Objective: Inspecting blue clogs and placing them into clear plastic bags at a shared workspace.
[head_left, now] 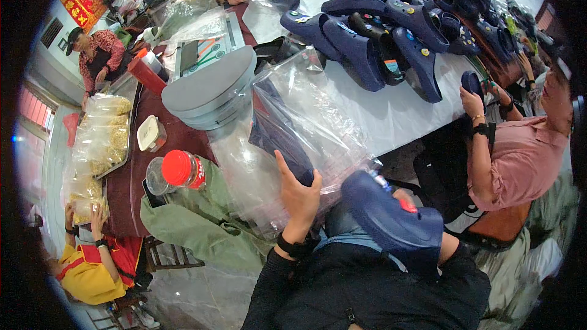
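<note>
The navy clog (391, 220) was at four o'clock from the middle of the view, lifted above the wearer's lap and tilted, with small bright ornaments near its upper edge. The right hand (449, 247) grasped it, mostly hidden behind it. The left hand (298, 198) was at six o'clock, thumb and forefinger set on either side of the lower end of a dark blue item (281, 134), seen through clear plastic. Whether it gripped that item firmly, or only the plastic, I could not tell.

Clear plastic bags (330, 116) spread around the dark item, at the centre and toward one o'clock. Farther out at one o'clock, a heap of navy clogs (379, 30) lay on a white covering (361, 122).

At ten o'clock was a grey machine (211, 88) with a rounded front. Toward nine o'clock were a red-lidded jar (183, 171) and, beyond it, a small tub (151, 134); at eight o'clock, a green cloth (202, 223). Filled clear packets (101, 140) lined the far edge at nine.

A co-worker in pink (516, 153) sat at three o'clock holding a dark item; another in yellow (92, 275) was at eight, hands on the packets.
</note>
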Available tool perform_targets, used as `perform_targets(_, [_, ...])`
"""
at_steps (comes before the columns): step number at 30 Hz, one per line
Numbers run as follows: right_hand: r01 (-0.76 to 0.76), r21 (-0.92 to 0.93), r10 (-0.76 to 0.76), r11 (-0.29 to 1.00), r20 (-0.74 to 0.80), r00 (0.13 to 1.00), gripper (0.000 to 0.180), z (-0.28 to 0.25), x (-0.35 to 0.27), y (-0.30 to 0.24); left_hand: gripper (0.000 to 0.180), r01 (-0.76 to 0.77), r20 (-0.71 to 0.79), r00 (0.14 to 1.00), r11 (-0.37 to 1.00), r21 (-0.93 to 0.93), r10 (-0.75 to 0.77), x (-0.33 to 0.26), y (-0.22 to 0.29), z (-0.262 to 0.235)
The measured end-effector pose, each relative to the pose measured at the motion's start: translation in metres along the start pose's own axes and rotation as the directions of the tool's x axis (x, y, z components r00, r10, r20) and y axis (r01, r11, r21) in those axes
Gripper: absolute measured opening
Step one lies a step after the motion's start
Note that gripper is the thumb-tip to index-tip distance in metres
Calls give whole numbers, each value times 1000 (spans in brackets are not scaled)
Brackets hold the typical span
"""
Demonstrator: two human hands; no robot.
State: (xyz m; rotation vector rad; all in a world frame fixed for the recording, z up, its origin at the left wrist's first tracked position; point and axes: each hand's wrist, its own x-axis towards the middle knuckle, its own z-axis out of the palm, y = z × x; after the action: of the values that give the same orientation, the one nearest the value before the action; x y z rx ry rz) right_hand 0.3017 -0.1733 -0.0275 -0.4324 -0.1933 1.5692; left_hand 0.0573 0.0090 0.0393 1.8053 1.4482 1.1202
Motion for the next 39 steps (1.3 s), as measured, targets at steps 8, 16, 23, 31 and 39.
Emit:
perform_targets(8, [-290, 150, 289, 945, 26, 957, 48, 22, 39, 51, 100, -49, -27, 998, 997, 65, 50, 3, -22, -15])
perform_targets(16, [-465, 269, 464, 843, 73, 883, 48, 48, 68, 77, 106, 59, 137, 989, 998, 33, -63, 1, -15, -12])
perform_targets(23, [-274, -109, 289, 956, 161, 944, 45, 41, 89, 72, 105, -34, 165, 986, 999, -23, 37, -5, -22, -10])
perform_targets(31, [-239, -199, 275, 950, 182, 944, 47, 55, 100, 58, 103, -61, 115, 991, 992, -107, 74, 8, -20, -19])
perform_targets(39, [270, -810, 11, 521, 323, 946, 45, 49, 105, 53, 104, -157, 188, 972, 985, 69, 142, 8, -10, -20])
